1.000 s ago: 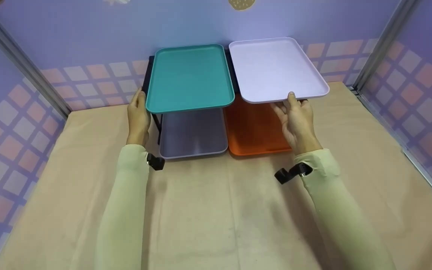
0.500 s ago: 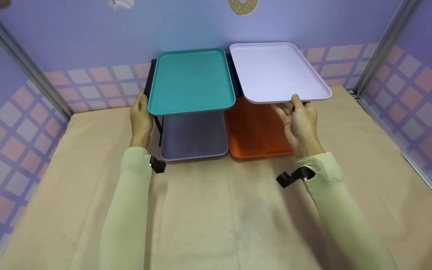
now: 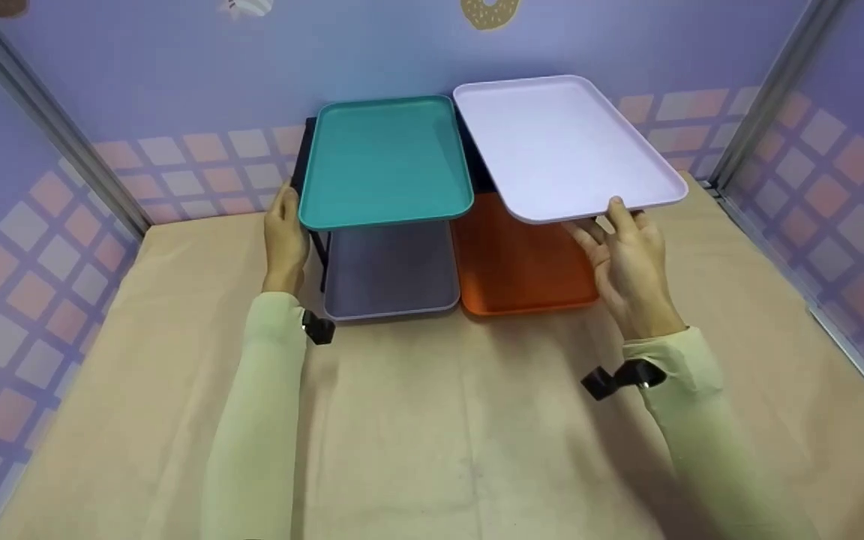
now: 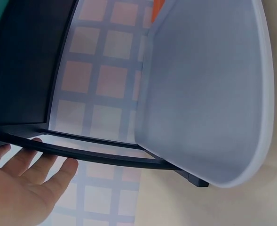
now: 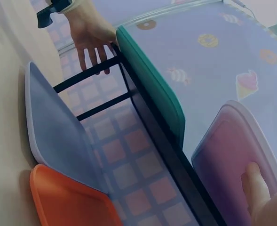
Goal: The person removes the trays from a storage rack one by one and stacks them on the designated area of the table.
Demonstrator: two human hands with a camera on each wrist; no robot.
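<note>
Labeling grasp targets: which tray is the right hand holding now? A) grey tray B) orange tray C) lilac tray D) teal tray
C: the right hand grips the near edge of the lilac tray, thumb on top, raised and tilted above the orange tray; the left hand rests at the side of the black rack beside the teal tray.

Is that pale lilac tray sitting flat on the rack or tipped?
Tipped. The lilac tray slants, its right front corner sticking out past the black rack, with the right hand gripping its front edge.
</note>
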